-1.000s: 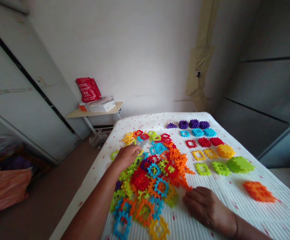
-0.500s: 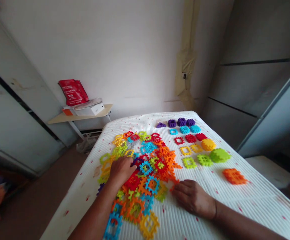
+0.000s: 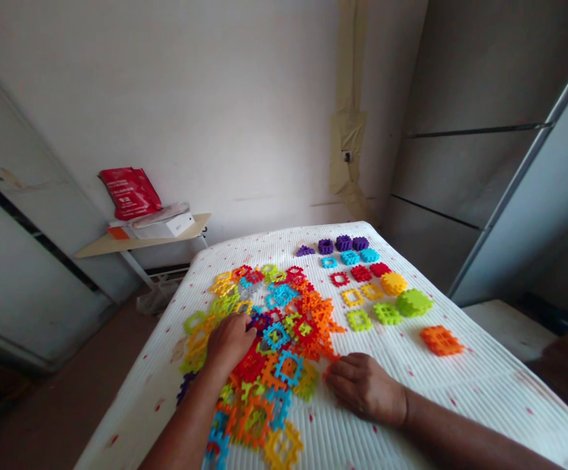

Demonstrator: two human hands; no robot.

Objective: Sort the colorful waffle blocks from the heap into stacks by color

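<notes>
The left hand (image 3: 230, 343) curls over a heap of multicoloured plastic waffle-block tiles (image 3: 284, 333), its grip hidden. The right hand (image 3: 365, 388) lies open on the white ribbed mattress cover (image 3: 460, 405), near rows of colour-sorted tile stacks (image 3: 362, 277).

Only blurred, unreadable print on a red bag (image 3: 130, 194)
</notes>
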